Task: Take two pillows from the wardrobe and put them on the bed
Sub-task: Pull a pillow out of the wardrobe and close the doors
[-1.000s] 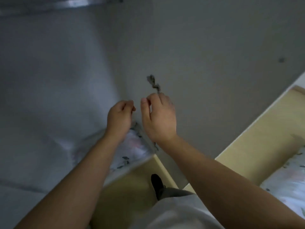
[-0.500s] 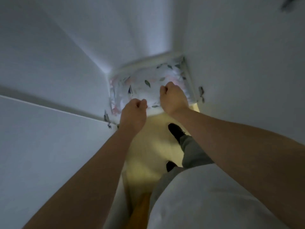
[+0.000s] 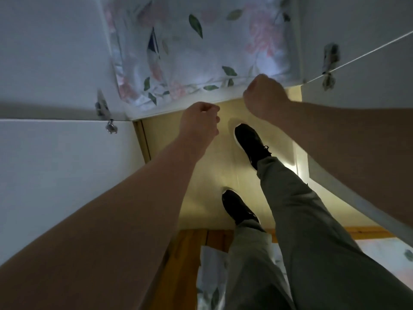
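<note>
Wardrobe (image 3: 55, 164) open, pillow (image 3: 201, 48) within reach

The flowered pillow lay inside, its front edge toward the person. The right hand (image 3: 264, 95) was fisted against that edge, probably to pull; whether it pinched cloth could not be told. The left hand (image 3: 201, 118), curled on nothing, hung just below.

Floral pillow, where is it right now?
Head view, top centre: the floral pillow lies inside the open wardrobe, with the right hand at its near edge and the left hand just below.
</note>
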The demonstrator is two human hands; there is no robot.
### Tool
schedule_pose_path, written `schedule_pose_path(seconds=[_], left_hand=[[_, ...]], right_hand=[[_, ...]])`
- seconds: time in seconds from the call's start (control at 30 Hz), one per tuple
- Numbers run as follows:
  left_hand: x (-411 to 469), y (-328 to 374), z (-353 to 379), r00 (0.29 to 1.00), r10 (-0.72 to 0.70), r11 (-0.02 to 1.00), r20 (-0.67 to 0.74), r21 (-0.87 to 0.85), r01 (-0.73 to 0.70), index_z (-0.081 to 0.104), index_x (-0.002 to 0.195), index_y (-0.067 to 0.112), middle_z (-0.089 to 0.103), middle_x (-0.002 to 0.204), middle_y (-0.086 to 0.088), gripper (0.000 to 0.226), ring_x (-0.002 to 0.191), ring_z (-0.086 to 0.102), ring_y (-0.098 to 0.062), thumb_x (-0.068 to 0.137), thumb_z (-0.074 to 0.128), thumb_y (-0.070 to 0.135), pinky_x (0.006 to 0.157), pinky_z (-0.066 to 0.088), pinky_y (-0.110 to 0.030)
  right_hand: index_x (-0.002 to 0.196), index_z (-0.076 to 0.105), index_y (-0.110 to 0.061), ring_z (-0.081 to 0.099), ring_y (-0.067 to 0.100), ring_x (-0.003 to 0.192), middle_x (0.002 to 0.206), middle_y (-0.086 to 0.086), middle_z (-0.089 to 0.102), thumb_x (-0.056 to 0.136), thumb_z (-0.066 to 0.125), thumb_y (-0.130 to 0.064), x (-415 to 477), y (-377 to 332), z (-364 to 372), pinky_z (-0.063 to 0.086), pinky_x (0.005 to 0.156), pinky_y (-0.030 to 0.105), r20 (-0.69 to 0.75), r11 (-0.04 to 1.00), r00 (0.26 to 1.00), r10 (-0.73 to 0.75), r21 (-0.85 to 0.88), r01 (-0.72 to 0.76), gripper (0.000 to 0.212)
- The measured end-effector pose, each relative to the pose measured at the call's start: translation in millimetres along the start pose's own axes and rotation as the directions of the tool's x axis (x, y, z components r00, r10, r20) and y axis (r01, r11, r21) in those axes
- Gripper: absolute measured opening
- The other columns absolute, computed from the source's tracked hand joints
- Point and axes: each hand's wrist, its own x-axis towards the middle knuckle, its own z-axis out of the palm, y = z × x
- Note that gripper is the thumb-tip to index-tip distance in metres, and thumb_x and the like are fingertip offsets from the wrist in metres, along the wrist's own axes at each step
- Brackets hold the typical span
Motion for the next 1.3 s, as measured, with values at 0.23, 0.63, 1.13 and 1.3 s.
schedule_pose_path(seconds=[0.23,0.63,1.13,1.3], left_hand=[[97.9,-5.6,55.6,0.994,-0.081,0.995,0.076,-0.057,0.086,0.069,0.108,0.015,0.072,0.098,-0.007,0.023,0.061,0.058,-0.013,0.099,0.049,0.009,0.039,0.04,-0.012],[198.9,-30.6,67.0,0.957,-0.289,0.95,0.04,-0.112,0.291,0.063,0.1,0.022,0.069,0.094,0.001,0.019,0.055,0.059,-0.011,0.103,0.046,0.017,0.054,0.045,-0.024],[170.6,-30.1,28.1,0.93,-0.366,0.897,-0.015,-0.273,0.349,0.056,0.087,0.018,0.063,0.085,-0.001,0.021,0.057,0.063,-0.012,0.104,0.045,0.024,0.059,0.05,-0.026],[121.2,-9.6,-25.2,0.942,-0.328,0.905,0.065,-0.266,0.333,0.062,0.108,0.01,0.059,0.084,-0.002,0.037,0.064,0.06,-0.015,0.105,0.039,0.039,0.052,0.05,-0.022]], right_hand=[[0.132,0.059,-0.002,0.068,0.03,0.1,0.104,0.013,0.064,0.101,0.047,-0.015,108.5,15.5,27.8,0.059,0.081,0.041,0.241,0.846,0.922,0.304,0.376,-0.377,0.036],[0.115,0.064,-0.014,0.067,0.022,0.098,0.113,0.004,0.066,0.082,0.073,-0.062,223.0,30.9,78.8,0.058,0.08,0.036,0.561,0.307,0.793,0.238,0.731,-0.61,0.059],[0.109,0.062,-0.018,0.067,0.013,0.089,0.097,-0.006,0.072,0.101,0.06,-0.036,172.5,-27.2,93.6,0.047,0.072,0.03,0.478,0.284,0.866,0.148,0.818,-0.5,0.02],[0.088,0.055,-0.02,0.057,0.006,0.052,0.043,-0.01,0.053,0.108,0.043,-0.038,71.2,-56.9,78.3,0.035,0.066,0.026,0.551,0.253,0.834,0.023,0.804,-0.538,0.03]])
